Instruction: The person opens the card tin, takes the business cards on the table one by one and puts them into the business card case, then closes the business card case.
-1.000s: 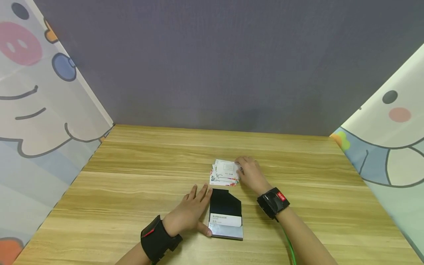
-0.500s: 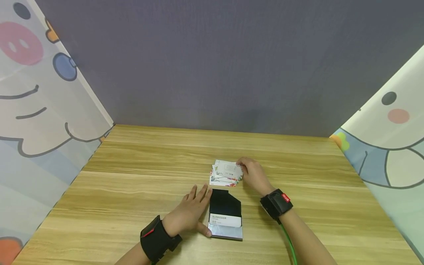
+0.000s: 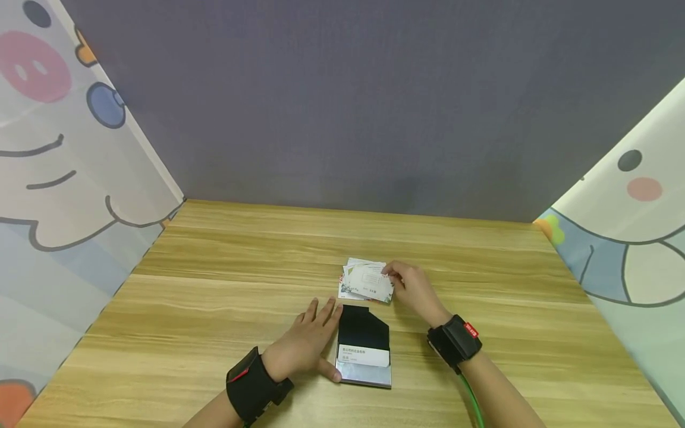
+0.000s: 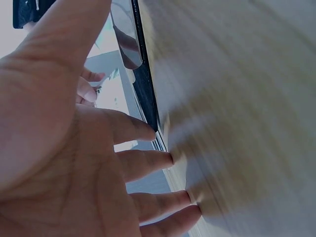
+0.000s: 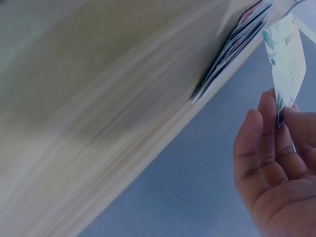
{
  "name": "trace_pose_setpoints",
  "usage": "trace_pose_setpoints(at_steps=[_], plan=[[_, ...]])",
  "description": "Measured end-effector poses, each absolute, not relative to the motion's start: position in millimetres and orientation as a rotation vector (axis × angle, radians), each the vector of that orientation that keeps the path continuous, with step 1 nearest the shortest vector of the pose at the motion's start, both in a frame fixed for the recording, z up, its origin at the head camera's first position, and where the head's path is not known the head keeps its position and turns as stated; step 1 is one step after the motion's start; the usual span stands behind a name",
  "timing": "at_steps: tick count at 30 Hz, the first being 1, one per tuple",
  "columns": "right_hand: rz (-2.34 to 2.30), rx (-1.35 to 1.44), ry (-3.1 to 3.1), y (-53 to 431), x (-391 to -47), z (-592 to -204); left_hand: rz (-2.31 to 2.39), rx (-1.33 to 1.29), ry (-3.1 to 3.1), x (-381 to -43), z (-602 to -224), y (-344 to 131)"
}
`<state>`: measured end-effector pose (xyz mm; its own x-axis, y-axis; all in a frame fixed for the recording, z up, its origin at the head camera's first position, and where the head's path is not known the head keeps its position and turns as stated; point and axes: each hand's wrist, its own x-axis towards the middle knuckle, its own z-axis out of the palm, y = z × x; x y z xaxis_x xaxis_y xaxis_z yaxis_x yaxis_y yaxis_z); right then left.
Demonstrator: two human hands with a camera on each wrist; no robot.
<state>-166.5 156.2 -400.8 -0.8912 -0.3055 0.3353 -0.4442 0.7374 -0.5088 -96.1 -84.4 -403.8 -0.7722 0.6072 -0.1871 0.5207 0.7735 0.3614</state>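
In the head view, my right hand (image 3: 420, 291) pinches the right edge of a white printed card (image 3: 371, 284). The right wrist view shows this card (image 5: 288, 61) raised off the table, with thumb and fingertips on one corner. Below it lies a fanned pile of cards (image 3: 345, 292), partly covered by the held one. My left hand (image 3: 302, 348) rests on the table with fingers spread, thumb and index finger against the left side of a card case (image 3: 364, 327). The case's black flap lies open, away from me, and a white card (image 3: 364, 356) shows in its silver body.
All of this lies on a wood-grain table (image 3: 214, 297). A dark grey panel (image 3: 342, 107) rises behind it, and cartoon-printed panels (image 3: 96, 178) flank both sides. A green cable (image 3: 471, 395) runs along the right forearm.
My right hand has drawn slightly right and toward me, and the pinched card has shifted and turned with it over the pile. The left hand and the case stay put.
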Motion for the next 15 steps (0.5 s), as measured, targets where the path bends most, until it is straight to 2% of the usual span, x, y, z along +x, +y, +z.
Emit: trace_pose_setpoints(at_steps=[15], plan=[[0.991, 0.717, -2.84, 155.3, -141.1, -396.7, 0.417, 0.878, 2.683, -98.6, -408.6, -83.7]])
